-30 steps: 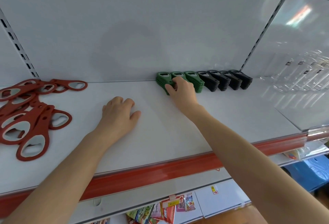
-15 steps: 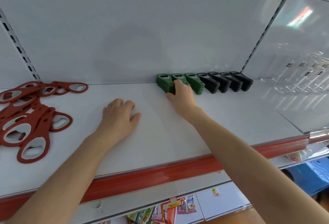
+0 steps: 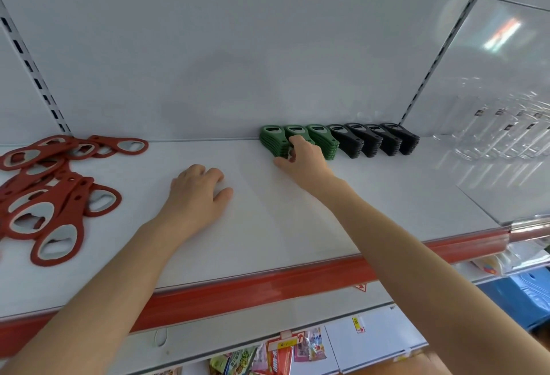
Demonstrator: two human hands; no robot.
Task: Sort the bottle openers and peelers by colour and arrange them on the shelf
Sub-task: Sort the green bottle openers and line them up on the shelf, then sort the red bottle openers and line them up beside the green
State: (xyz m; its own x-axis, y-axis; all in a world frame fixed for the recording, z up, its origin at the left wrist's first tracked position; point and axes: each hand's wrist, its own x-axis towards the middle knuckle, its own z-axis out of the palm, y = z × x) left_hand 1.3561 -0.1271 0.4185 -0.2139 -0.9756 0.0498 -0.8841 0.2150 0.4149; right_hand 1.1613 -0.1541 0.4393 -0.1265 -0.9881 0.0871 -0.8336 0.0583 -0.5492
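Three stacks of green bottle openers [image 3: 323, 140] stand in a row against the back wall of the white shelf [image 3: 387, 196], followed to the right by several stacks of black openers [image 3: 375, 139]. My right hand [image 3: 303, 157] grips the front end of the middle green stack, thumb on the shelf at its left. My left hand [image 3: 196, 193] lies flat, palm down, on the shelf, holding nothing. A loose pile of red flat bottle openers [image 3: 50, 196] spreads over the shelf's left end.
A red price rail [image 3: 268, 282] runs along the shelf's front edge. Clear glass items [image 3: 491, 133] stand on the adjoining shelf to the right. Packaged goods [image 3: 276, 356] hang below. A blue crate [image 3: 529, 294] sits lower right.
My right hand has shifted slightly along the green stacks and closed its fingers on the middle stack's end. My left hand has stayed flat in place.
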